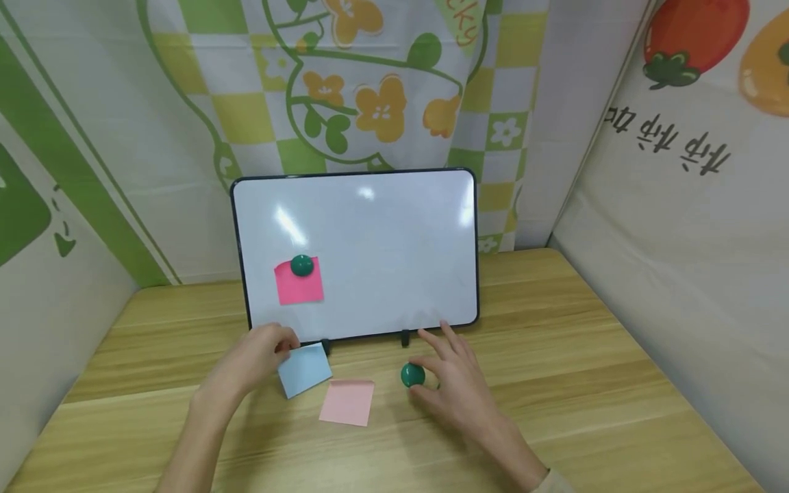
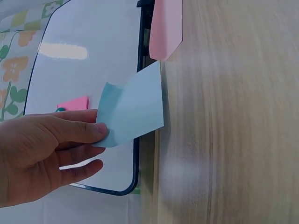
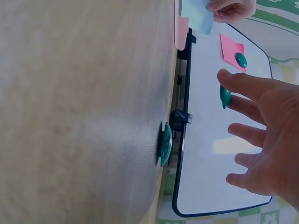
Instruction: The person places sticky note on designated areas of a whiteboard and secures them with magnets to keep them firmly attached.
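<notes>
From the loose note (image 1: 347, 404) on the surface (image 1: 555, 383), the whiteboard (image 1: 382, 253) stands at twelve o'clock, another note (image 1: 305, 372) at ten, a magnet (image 1: 411, 374) at two.

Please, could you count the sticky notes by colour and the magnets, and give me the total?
Blue note: 1
Bright pink note: 1
Pale pink note: 1
Green magnets: 3 (one shows only in the right wrist view)
Total: 6

My light-brown wood-grain table (image 1: 604, 397), walled on three sides
Ahead of me hangs a white sheet (image 1: 425, 89) with green-and-yellow checks (image 1: 243, 116) and orange flowers (image 1: 383, 120); on my left, a white wall (image 1: 37, 287) with a broad green stripe (image 1: 80, 181); on my right, a white wall (image 1: 678, 260) bearing a red fruit (image 1: 696, 31), an orange fruit (image 1: 764, 68) and black characters (image 1: 662, 137). Pale light (image 2: 182, 182) glints on the tabletop.
</notes>
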Demonstrator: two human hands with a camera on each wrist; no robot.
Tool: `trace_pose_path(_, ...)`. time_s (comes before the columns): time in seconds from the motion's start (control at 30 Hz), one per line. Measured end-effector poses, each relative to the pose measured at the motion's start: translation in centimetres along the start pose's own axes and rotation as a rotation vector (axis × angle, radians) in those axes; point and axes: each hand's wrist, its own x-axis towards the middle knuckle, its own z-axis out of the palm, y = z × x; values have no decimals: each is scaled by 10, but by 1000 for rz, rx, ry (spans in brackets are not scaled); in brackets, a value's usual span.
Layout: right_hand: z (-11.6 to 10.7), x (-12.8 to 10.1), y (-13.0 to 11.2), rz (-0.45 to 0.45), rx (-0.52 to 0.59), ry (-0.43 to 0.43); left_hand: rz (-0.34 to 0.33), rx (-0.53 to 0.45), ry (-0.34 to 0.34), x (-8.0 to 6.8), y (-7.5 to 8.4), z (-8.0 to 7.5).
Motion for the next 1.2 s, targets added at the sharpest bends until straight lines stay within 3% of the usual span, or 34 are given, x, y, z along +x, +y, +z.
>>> trace_pose_path(1.2, -5, 11, -2, -202, -97, 130, 74, 22, 79, 14, 17, -5)
